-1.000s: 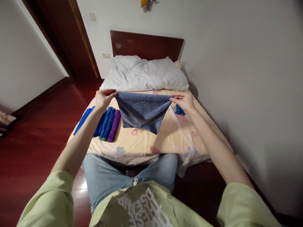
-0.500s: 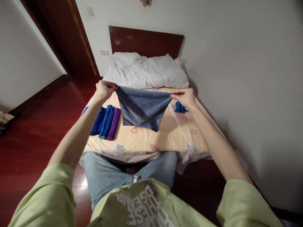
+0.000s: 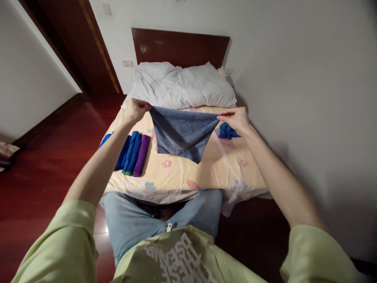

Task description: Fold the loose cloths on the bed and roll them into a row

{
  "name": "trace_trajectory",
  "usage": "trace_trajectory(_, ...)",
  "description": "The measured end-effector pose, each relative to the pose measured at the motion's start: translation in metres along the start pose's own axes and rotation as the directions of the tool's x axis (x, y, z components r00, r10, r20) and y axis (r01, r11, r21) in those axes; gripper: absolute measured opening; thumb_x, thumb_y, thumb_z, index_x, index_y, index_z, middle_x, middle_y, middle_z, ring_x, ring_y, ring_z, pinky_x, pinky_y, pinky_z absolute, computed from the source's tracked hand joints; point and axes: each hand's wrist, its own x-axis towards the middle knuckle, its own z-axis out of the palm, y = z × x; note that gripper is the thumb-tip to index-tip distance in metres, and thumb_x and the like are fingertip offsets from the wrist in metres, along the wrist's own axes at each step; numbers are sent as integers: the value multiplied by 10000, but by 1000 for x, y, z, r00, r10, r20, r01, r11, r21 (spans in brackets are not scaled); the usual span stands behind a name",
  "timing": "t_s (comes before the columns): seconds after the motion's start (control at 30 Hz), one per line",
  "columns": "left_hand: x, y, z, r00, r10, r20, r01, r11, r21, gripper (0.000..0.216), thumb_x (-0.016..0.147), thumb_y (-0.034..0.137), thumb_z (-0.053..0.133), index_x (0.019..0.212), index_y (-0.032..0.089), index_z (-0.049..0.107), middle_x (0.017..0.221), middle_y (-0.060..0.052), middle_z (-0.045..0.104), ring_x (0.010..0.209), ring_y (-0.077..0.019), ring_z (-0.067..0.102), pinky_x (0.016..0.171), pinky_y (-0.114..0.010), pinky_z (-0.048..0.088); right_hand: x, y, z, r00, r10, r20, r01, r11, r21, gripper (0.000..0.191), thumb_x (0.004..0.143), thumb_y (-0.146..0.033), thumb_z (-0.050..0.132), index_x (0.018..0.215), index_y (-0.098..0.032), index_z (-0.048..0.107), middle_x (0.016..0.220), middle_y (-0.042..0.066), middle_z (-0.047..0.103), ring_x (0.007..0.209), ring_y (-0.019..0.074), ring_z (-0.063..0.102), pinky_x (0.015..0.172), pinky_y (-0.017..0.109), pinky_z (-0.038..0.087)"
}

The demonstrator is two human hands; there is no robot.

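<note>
A grey-blue towel (image 3: 182,133) hangs stretched in the air above the bed (image 3: 188,173). My left hand (image 3: 136,110) pinches its upper left corner and my right hand (image 3: 237,119) pinches its upper right corner. The towel's lower edge droops to a point just above the flowered yellow sheet. Left of it, by my left forearm, several rolled towels (image 3: 132,153) in blue, green-edged blue and purple lie side by side. A crumpled blue cloth (image 3: 227,131) lies on the sheet just below my right hand.
A white quilt (image 3: 182,84) is bunched at the head of the bed under a dark wooden headboard (image 3: 179,47). A white wall runs along the bed's right side. Dark red wood floor (image 3: 44,157) and a doorway lie to the left.
Both hands have risen slightly and shifted right with the towel held taut between them; the view has tipped down a little.
</note>
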Motion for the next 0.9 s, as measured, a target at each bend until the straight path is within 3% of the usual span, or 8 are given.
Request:
trace_trajectory(0.17,34,15,32,996,-28,81,30,999,-15,169,772,159,740,913,65,747,720,-50,685,853,-214,703,871,-335,583,39,27,2,991,118,-60,-119,993,-12,283,632,-211,935,806,-112,735,611,25,672,611,184,693,694,349,651)
trace_trajectory(0.33,98,18,74,991,0,133,15,994,-110,109,791,142,729,884,92,703,659,-25,649,784,-198,714,826,-333,620,99,47,18,979,196,-59,-189,976,110,249,687,-186,906,774,-132,680,565,-7,638,513,148,671,583,288,639)
trace_trajectory(0.47,142,12,99,996,45,81,-23,967,-254,134,832,176,721,929,90,685,716,-49,653,739,-182,718,773,-331,632,136,51,27,987,116,-115,-93,977,190,177,772,-181,837,831,-155,672,740,29,720,686,168,749,710,313,666)
trace_trajectory(0.57,145,2,98,991,137,11,-127,943,-306,154,887,252,684,968,121,687,763,-34,653,784,-178,735,762,-303,617,135,52,25,987,-22,-157,51,981,186,165,799,-223,820,891,-169,694,902,65,764,894,196,767,889,356,651)
trace_trajectory(0.63,124,-10,89,981,191,-29,-192,945,-264,158,905,296,659,963,154,700,805,-26,676,845,-180,740,768,-277,601,115,56,23,984,-81,-158,108,980,166,175,794,-254,820,913,-182,715,997,82,775,1000,214,755,974,366,621)
trace_trajectory(0.7,83,-27,79,975,215,-63,-223,958,-181,150,904,307,655,947,179,720,868,-33,718,894,-178,729,780,-256,585,77,66,24,988,-87,-126,106,982,155,177,791,-284,811,923,-195,735,1050,89,778,1050,228,747,1008,369,604)
trace_trajectory(0.83,-49,-76,75,975,220,-34,-221,975,-24,212,947,257,564,940,185,764,973,-53,759,880,-163,709,827,-298,578,-43,107,39,1000,2,15,-5,987,160,194,794,-353,766,920,-204,766,1052,94,791,1026,247,759,990,420,613)
trace_trajectory(0.9,-126,-106,83,981,181,64,-181,983,4,241,943,222,532,914,192,770,961,-66,766,906,-191,724,850,-333,589,-114,135,52,989,60,138,-80,986,145,207,819,-378,722,932,-215,784,1086,99,791,1024,261,759,979,457,617)
